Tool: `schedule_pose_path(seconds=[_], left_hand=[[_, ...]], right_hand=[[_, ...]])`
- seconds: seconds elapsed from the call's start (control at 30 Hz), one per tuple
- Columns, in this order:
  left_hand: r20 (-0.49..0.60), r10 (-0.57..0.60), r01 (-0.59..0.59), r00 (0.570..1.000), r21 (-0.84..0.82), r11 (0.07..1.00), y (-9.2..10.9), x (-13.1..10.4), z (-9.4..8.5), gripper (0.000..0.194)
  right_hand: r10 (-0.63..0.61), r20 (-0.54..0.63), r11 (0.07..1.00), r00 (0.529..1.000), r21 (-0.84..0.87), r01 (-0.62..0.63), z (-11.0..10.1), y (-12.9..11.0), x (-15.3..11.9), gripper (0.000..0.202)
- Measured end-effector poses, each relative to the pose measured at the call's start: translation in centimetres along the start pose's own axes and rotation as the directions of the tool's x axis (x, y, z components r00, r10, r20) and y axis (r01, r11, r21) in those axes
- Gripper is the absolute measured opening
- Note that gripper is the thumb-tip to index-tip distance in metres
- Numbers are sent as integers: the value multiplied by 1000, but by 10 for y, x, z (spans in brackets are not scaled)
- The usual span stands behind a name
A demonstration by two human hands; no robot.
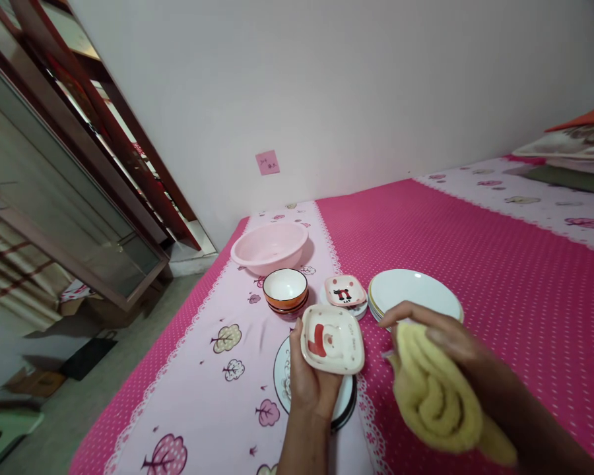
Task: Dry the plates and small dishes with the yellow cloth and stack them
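Note:
My left hand (313, 394) grips a small square cream dish (344, 340) with a red-scarfed bear picture, tilted toward me. Under that hand lies a stack of round plates (283, 376) with a dark rim and a printed pattern, partly hidden. To the right, a rolled yellow cloth (433, 396) is held in my right hand (438, 330), apart from the dish. Just beyond the dish sits a pink square dish (345, 291) with a cat picture, resting on other small dishes. A stack of white plates (416, 290) stands behind my right hand.
Stacked orange-brown bowls (286, 290) stand left of the small dishes. Behind them is a pink basin (270, 247). Everything rests on a pink patterned bedspread (515, 297) against a white wall. Folded bedding (574, 148) lies at the far right; the floor drops away left.

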State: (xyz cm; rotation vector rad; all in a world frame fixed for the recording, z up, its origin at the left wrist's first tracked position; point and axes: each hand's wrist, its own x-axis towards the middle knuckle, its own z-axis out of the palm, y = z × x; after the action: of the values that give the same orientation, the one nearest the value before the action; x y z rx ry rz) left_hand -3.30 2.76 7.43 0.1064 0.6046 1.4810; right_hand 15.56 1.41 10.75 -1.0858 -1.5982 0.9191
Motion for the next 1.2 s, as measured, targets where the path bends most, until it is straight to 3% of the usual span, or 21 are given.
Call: schedule_pose_path(seconds=[0.1, 0.13, 0.27, 0.37, 0.5, 0.67, 0.83, 0.97, 1.2], left_hand=[[33, -2, 1, 999, 7, 1000, 1, 0, 0, 41], [34, 0, 0, 999, 3, 1000, 1, 1, 0, 41], [16, 29, -29, 999, -20, 999, 2, 3, -2, 39], [20, 69, -68, 997, -34, 997, 2, 3, -2, 35], [17, 144, -143, 989, -42, 989, 0, 1, -3, 31], [23, 223, -223, 975, -14, 975, -2, -1, -2, 31], [131, 256, -257, 958, -13, 966, -1, -2, -2, 34], [258, 182, -194, 949, 21, 981, -3, -4, -5, 41], [227, 128, -188, 965, 266, 946, -13, -8, -2, 68]], right_hand=[[88, 270, 985, 959, 121, -125, 14, 0, 1, 51], [104, 303, 988, 947, 79, -134, 18, 0, 1, 52], [130, 299, 988, 945, -121, -97, 29, 1, 4, 33], [120, 244, 989, 962, -117, -94, 34, 0, 6, 18], [58, 262, 997, 963, 38, -70, 41, 2, 7, 30], [96, 363, 979, 927, 133, -153, 49, 11, 9, 43], [121, 215, 971, 969, 178, -161, 55, 18, 12, 41], [180, 76, 976, 981, 114, -188, 53, 25, 15, 39], [123, -174, 985, 977, -97, -141, 44, 32, 18, 31]])
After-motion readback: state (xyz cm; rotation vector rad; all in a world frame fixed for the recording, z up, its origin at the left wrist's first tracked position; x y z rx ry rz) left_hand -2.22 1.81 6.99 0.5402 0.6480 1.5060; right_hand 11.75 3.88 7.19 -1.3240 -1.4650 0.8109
